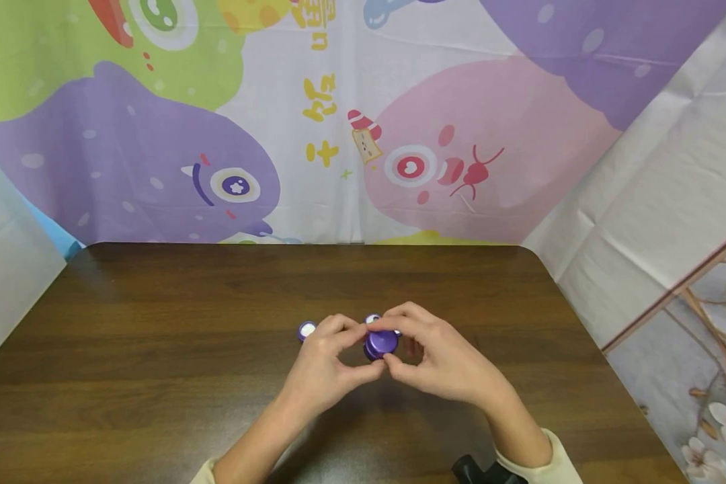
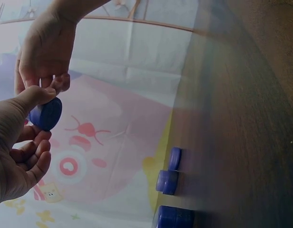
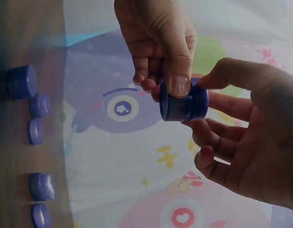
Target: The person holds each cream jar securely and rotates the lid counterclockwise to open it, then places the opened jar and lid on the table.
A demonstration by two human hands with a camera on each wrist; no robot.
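Both hands hold a small purple lidded jar (image 1: 382,343) between them, raised above the table. With thumb and fingers, my left hand (image 1: 322,366) grips the jar's body; in the right wrist view its thumb lies along the side. My right hand (image 1: 454,359) pinches the disc-shaped lid (image 3: 200,101) at the other end. A narrow groove shows between lid and body. The left wrist view shows the jar's round dark blue-purple end (image 2: 47,114).
Behind the hands on the brown wooden table (image 1: 157,376) stand more purple pieces: a larger jar (image 3: 23,81), a smaller jar (image 3: 39,105), a ring-like lid (image 3: 35,131), a jar with a white face (image 3: 42,186) and another lid (image 3: 40,216). A cartoon-print cloth (image 1: 351,202) hangs behind.
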